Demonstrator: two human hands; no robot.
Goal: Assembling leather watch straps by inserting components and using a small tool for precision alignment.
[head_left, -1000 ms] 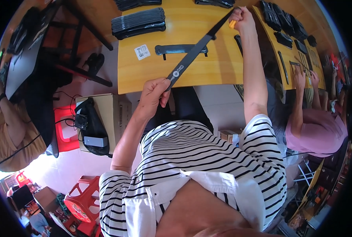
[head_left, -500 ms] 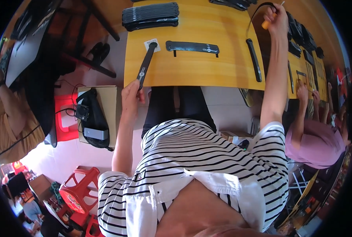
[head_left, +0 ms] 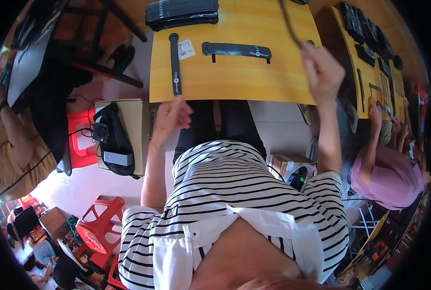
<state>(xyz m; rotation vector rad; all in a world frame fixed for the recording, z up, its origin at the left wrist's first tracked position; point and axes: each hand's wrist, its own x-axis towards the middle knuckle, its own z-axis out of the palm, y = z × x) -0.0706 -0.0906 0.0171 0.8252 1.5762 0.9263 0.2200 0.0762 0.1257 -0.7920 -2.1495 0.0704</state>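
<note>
A narrow black strap [head_left: 175, 65] with a rounded far end lies lengthwise on the left of the yellow table [head_left: 234, 82]. At its near end, by the table's front edge, the curled fingers of my left hand [head_left: 172, 119] are closed on the tip. Over the right edge of the table is my right hand [head_left: 323, 72], blurred and closed around a long dark strip [head_left: 289, 23] that runs up and away. Any tool inside that fist is hidden. Between the hands, another black strap [head_left: 237, 50] lies crosswise with two short tabs under it.
A white printed label [head_left: 186, 49] lies beside the left strap. Stacked black straps [head_left: 182, 13] sit at the far left of the table. A carton [head_left: 137, 135] with a black bag stands left of my legs. Right, a co-worker's hands [head_left: 376, 112] handle straps at another table.
My right hand has come down and nearer with the dark strip; the orange-handled tool no longer shows. The left strap has swung straighter and lies flat, clear of the label.
</note>
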